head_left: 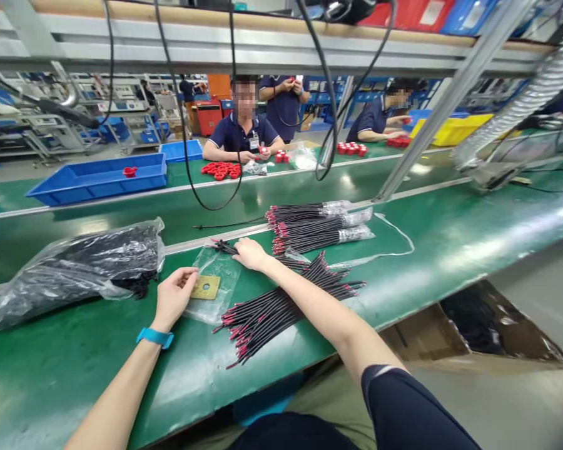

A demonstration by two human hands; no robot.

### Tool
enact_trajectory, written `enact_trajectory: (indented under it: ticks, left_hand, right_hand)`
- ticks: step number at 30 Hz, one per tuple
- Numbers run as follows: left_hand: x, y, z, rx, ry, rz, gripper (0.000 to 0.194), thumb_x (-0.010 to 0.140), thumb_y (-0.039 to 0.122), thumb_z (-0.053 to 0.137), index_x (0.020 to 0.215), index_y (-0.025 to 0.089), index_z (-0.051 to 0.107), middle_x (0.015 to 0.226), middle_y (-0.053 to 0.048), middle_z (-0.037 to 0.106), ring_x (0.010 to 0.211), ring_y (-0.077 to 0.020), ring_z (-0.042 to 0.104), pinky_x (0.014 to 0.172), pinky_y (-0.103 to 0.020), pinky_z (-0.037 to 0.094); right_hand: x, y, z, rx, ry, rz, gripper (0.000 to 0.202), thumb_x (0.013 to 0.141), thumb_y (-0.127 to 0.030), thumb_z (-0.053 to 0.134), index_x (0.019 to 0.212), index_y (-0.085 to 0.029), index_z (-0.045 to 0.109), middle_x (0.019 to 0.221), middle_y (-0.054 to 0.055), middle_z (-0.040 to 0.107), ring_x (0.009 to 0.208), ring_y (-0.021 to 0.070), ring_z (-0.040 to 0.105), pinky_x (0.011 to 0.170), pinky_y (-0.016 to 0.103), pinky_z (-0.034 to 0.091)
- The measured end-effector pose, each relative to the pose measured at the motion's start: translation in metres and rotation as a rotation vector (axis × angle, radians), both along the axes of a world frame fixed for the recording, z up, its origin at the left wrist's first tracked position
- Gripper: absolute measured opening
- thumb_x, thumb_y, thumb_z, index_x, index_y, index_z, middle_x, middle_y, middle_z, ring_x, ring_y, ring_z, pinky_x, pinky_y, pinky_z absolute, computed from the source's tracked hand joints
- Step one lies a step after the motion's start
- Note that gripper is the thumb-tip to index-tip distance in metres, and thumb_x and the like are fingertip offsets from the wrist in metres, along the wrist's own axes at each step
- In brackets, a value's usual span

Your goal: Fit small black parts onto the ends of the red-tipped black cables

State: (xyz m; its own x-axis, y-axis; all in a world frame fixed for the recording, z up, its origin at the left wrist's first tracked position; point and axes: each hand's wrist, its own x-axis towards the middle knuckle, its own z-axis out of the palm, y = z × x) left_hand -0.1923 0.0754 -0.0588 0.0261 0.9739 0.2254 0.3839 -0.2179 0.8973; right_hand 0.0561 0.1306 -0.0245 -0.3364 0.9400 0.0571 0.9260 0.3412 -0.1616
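My left hand (174, 296), with a blue wristband, is closed with its fingertips at the left edge of a flat yellow-brown plate (198, 289) with a round hole. The plate lies over a clear plastic bag (229, 275) on the green bench. Reaching across, my right hand (252, 254) is curled over a few thin black cables, whose dark ends (224, 246) poke out to its left. Its fingertips are partly hidden. Beneath my right forearm lies a loose pile of black cables (267, 319) with red tips. Behind it are several bundles of similar cables (309, 228), partly wrapped in clear plastic.
A large clear bag of black parts (89, 262) lies at the left. A plastic strip (401, 234) curls at the right. Black cords (234, 94) hang overhead. Across the bench, people work beside red parts (221, 170) and a blue tray (101, 178). A cardboard box (431, 331) stands below right.
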Motion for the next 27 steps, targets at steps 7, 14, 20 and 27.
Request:
enact_trajectory:
  ticks: [7, 14, 20, 27]
  left_hand:
    - [-0.001, 0.0, -0.001, -0.01, 0.005, 0.009, 0.043, 0.079, 0.052, 0.067, 0.101, 0.015, 0.07, 0.08, -0.006, 0.071, 0.068, -0.0167, 0.065, 0.065, -0.026, 0.053]
    - [0.002, -0.001, -0.001, -0.024, -0.017, 0.042, 0.045, 0.076, 0.054, 0.07, 0.099, 0.016, 0.071, 0.081, -0.006, 0.071, 0.069, -0.0181, 0.066, 0.066, -0.028, 0.055]
    - [0.004, 0.0, -0.004, -0.079, -0.083, 0.048, 0.045, 0.076, 0.054, 0.071, 0.099, 0.015, 0.07, 0.08, -0.006, 0.071, 0.068, -0.0169, 0.065, 0.066, -0.027, 0.054]
    - [0.01, 0.002, -0.003, -0.077, -0.071, 0.075, 0.042, 0.077, 0.051, 0.071, 0.098, 0.015, 0.07, 0.079, -0.005, 0.071, 0.067, -0.0166, 0.065, 0.066, -0.027, 0.054]
  right_hand:
    - [0.103, -0.004, 0.039, 0.105, 0.137, 0.003, 0.08, 0.07, -0.042, 0.083, 0.139, -0.015, 0.052, 0.136, 0.017, 0.054, 0.128, 0.0262, 0.051, 0.107, 0.037, 0.041]
    - [0.221, -0.027, 0.024, 0.041, -0.102, -0.132, 0.118, 0.05, -0.037, 0.093, 0.151, -0.018, 0.036, 0.154, 0.019, 0.036, 0.145, 0.0334, 0.031, 0.12, 0.053, 0.021]
    - [0.237, -0.031, -0.001, 0.259, -0.063, -0.015, 0.091, 0.072, -0.05, 0.079, 0.149, -0.023, 0.041, 0.149, 0.011, 0.045, 0.138, 0.0269, 0.041, 0.118, 0.047, 0.025]
    - [0.223, -0.002, -0.015, 0.372, -0.013, -0.167, 0.076, 0.08, -0.049, 0.071, 0.146, -0.021, 0.045, 0.142, 0.013, 0.05, 0.129, 0.0292, 0.044, 0.112, 0.048, 0.026]
